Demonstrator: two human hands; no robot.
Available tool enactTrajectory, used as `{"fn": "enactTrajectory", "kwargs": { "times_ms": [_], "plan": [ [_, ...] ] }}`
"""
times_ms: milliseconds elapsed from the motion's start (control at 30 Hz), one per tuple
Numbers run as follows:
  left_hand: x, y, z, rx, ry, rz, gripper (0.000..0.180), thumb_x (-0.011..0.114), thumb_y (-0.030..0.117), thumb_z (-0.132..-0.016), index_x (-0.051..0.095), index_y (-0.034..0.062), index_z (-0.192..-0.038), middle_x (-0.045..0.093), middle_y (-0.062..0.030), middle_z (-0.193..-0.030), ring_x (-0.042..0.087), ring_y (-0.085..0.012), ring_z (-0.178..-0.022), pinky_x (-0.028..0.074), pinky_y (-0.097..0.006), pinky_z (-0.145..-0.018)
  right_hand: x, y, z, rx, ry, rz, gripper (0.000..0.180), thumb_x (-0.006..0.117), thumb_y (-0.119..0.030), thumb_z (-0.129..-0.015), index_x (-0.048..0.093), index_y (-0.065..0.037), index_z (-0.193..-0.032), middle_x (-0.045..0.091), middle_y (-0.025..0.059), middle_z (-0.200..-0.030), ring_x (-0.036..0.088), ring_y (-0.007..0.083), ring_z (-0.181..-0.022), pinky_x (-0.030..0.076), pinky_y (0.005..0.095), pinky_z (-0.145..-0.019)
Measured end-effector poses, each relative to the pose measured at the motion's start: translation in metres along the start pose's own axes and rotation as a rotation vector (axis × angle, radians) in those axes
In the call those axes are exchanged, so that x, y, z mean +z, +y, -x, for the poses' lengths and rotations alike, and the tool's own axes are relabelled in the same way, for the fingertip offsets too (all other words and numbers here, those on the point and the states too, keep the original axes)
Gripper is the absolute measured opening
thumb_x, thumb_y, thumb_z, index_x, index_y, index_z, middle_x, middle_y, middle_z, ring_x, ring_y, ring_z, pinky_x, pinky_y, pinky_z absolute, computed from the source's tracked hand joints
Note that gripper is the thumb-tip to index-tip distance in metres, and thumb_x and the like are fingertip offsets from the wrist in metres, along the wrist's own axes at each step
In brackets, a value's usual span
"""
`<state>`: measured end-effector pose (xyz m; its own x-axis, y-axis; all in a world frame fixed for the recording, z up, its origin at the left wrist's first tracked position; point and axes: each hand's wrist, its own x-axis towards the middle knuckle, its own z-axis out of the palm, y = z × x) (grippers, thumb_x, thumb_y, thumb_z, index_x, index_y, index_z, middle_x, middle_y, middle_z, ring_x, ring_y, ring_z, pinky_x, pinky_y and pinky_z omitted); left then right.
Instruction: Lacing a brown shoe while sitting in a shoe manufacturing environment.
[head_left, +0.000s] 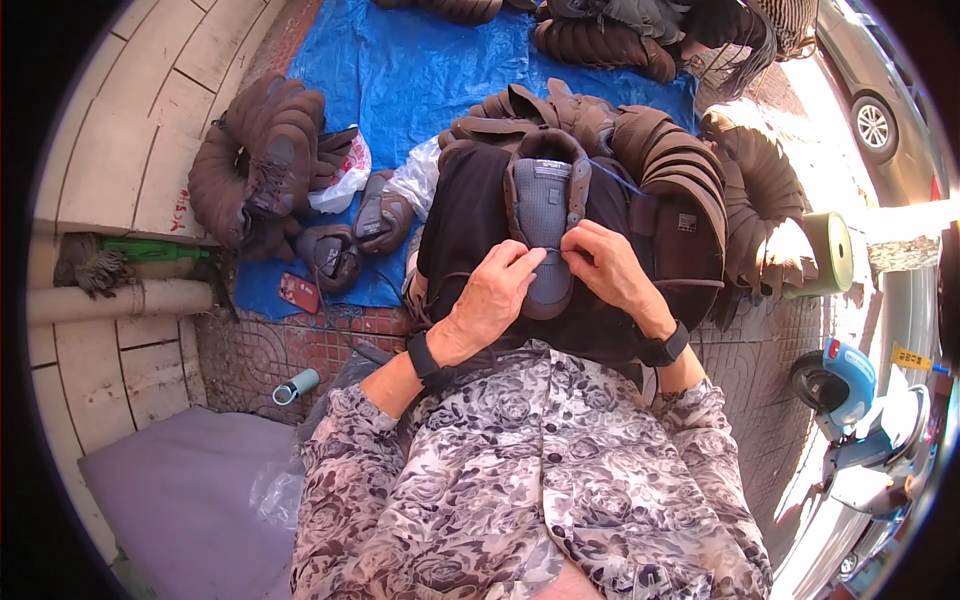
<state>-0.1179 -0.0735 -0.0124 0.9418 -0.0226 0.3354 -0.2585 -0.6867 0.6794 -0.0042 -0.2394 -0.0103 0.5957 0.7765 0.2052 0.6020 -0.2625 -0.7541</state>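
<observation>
A brown and grey shoe (541, 190) lies on my dark-clad lap, its collar pointing away from me and its grey toe (549, 290) toward me. My left hand (495, 290) is closed, thumb and fingertips pinched at the left side of the shoe's throat. From the other side my right hand (612, 268) pinches the right edge of the throat. Any lace between the fingertips is too small to make out. Dark bands circle both wrists. Just beyond the shoe, several brown shoe uppers (665, 150) are nested in a curved stack.
A blue tarp (420, 75) carries more nested uppers (258, 150) and two loose shoes (382, 213) at the left. A red phone (299, 292) and a light-blue bottle (295, 387) lie near the wall. A green roll (825, 255) and a scooter (850, 400) stand at the right.
</observation>
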Motion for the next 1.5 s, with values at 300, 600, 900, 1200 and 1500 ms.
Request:
{"fn": "enactTrajectory", "kwargs": {
  "times_ms": [300, 600, 900, 1200, 1500],
  "plan": [
    [0.000, 0.006, 0.000, 0.027, -0.040, -0.088, 0.045, 0.062, -0.005, -0.073, 0.053, 0.0014, -0.117, 0.050, -0.0160, -0.095, 0.054, -0.0310, -0.089, 0.046, -0.037, -0.078, 0.001, -0.006, 0.001, 0.050, 0.042, -0.109, 0.009, 0.060, -0.002, -0.072, 0.056, 0.000, -0.080, 0.051, 0.0125, -0.071, 0.055, 0.0282, -0.062, 0.045, 0.0339, -0.057],
    [0.002, 0.008, -0.002, 0.054, -0.045, -0.171, 0.042, 0.062, -0.006, -0.073, 0.055, 0.0003, -0.114, 0.050, -0.0150, -0.091, 0.053, -0.0299, -0.085, 0.046, -0.036, -0.076, -0.004, -0.001, -0.001, -0.092, 0.022, 0.004, 0.011, 0.061, -0.003, -0.071, 0.058, -0.001, -0.081, 0.053, 0.0114, -0.074, 0.056, 0.0297, -0.065, 0.046, 0.0351, -0.057],
    [-0.007, 0.009, -0.002, -0.095, -0.007, 0.057, 0.032, 0.061, -0.004, -0.074, 0.055, -0.0024, -0.106, 0.053, -0.0151, -0.092, 0.056, -0.0287, -0.083, 0.048, -0.033, -0.074, -0.005, 0.000, -0.007, -0.136, -0.022, 0.039, 0.010, 0.060, -0.004, -0.075, 0.056, -0.002, -0.085, 0.053, 0.0110, -0.078, 0.056, 0.0304, -0.069, 0.045, 0.0358, -0.059],
    [-0.009, 0.005, -0.008, -0.254, 0.009, 0.163, 0.022, 0.060, -0.003, -0.079, 0.057, -0.0010, -0.101, 0.057, -0.0111, -0.088, 0.061, -0.0189, -0.079, 0.053, -0.027, -0.066, 0.001, -0.003, -0.003, -0.062, 0.071, -0.165, 0.010, 0.063, -0.003, -0.078, 0.060, 0.000, -0.086, 0.054, 0.0107, -0.078, 0.055, 0.0261, -0.068, 0.044, 0.0326, -0.060],
    [-0.002, 0.002, -0.016, -0.166, 0.067, 0.090, 0.017, 0.065, -0.001, -0.075, 0.061, -0.0006, -0.092, 0.057, -0.0101, -0.079, 0.060, -0.0194, -0.070, 0.049, -0.029, -0.059, 0.017, -0.008, 0.004, -0.077, 0.167, 0.095, 0.012, 0.061, -0.004, -0.077, 0.054, -0.006, -0.086, 0.050, 0.0114, -0.078, 0.057, 0.0308, -0.070, 0.047, 0.0381, -0.060]
  ]
}}
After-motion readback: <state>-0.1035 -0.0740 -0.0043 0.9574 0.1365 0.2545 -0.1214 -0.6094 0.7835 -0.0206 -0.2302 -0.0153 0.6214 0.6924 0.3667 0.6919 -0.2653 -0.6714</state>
